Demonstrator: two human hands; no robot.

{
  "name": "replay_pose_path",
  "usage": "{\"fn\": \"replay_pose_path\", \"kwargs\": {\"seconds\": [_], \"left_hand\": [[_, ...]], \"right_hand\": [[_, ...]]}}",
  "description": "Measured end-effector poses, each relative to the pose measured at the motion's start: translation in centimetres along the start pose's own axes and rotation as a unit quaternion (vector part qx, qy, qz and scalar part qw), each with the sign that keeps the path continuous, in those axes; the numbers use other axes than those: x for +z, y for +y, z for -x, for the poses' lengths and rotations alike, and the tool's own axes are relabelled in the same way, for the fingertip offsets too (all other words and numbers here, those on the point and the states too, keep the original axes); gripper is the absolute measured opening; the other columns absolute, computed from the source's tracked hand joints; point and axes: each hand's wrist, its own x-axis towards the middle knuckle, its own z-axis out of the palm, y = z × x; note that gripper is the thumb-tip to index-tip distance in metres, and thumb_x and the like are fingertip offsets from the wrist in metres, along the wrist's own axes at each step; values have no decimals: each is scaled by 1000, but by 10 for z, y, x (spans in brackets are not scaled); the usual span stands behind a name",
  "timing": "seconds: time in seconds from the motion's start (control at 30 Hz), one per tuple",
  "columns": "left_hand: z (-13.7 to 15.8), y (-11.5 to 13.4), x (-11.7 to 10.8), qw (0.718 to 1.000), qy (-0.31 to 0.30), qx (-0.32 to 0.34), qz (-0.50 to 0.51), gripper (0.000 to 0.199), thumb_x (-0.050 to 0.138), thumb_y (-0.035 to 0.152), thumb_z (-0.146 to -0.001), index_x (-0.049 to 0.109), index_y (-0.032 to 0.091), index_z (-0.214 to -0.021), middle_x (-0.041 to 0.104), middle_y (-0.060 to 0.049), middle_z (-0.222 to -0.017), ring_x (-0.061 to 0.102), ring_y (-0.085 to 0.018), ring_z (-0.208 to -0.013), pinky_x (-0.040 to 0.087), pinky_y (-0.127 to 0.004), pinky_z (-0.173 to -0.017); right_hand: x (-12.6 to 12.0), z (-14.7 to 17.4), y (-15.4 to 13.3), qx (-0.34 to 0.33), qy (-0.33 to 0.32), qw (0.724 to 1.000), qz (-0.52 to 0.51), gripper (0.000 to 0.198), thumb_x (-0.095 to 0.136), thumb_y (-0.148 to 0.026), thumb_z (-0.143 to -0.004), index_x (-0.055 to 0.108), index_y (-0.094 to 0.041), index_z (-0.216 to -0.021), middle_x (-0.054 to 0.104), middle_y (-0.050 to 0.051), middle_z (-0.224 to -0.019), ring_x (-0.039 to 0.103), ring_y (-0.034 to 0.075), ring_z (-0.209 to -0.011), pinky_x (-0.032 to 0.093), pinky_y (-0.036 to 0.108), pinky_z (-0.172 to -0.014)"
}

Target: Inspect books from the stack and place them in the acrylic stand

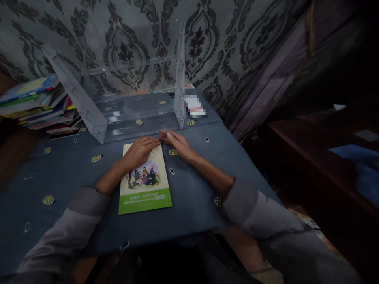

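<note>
A booklet (pixel 145 202) with a cream and green cover and a picture of figures lies flat on the table, its upper part hidden under my left hand. My left hand (pixel 140 151) rests palm down on it, fingers stretched toward the top right corner. At that corner is my right hand (pixel 177 144), fingers extended leftward and close together, with the tips by the booklet's edge. Nothing shows in its fingers; whether they touch the cover is unclear. Just beyond both hands stands a clear plastic rack (pixel 97 123) with tall side panels and see-through shelves.
A leaning pile of books (pixel 44 102) sits left of the rack. Right of it lies a white item (pixel 195 107), blurred out. The blue patterned tablecloth (pixel 201 177) reaches the table's right edge. A patterned curtain (pixel 201 35) hangs behind; blue cloth (pixel 358 157) lies far right.
</note>
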Motion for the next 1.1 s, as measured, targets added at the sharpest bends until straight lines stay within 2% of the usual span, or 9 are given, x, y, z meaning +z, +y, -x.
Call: {"fn": "replay_pose_path", "kwargs": {"seconds": [0.27,0.5,0.8,1.1], "left_hand": [[1,-1,1,1000,16,18,-4,45,42,7,-93,62,20,-131,68,-11,-130,61,-25,-125,48,-50,-101],[5,4,-1,1000,4,23,-10,47,42,5,-93,62,21,-132,66,-11,-135,61,-25,-125,48,-49,-99],[12,16,-3,999,4,32,13,47,42,5,-93,62,23,-133,68,-8,-131,61,-23,-124,47,-49,-100],[19,27,-2,999,11,50,15,43,44,7,-92,64,20,-128,69,-8,-129,62,-23,-121,48,-47,-98]], "right_hand": [[-2,-3,5,-14,0,1000,2,63,57,-73,-85,68,-23,-122,70,9,-124,62,26,-123,44,50,-114],[-3,-3,7,-23,-6,1000,13,56,56,-71,-87,69,-28,-120,70,7,-124,62,26,-122,44,52,-113],[-1,-1,1,-11,3,1000,23,57,54,-72,-88,68,-26,-119,71,7,-121,65,24,-119,46,49,-112],[0,0,-2,-8,-4,1000,20,63,54,-75,-86,67,-24,-119,70,10,-124,63,27,-122,44,51,-113]]}}
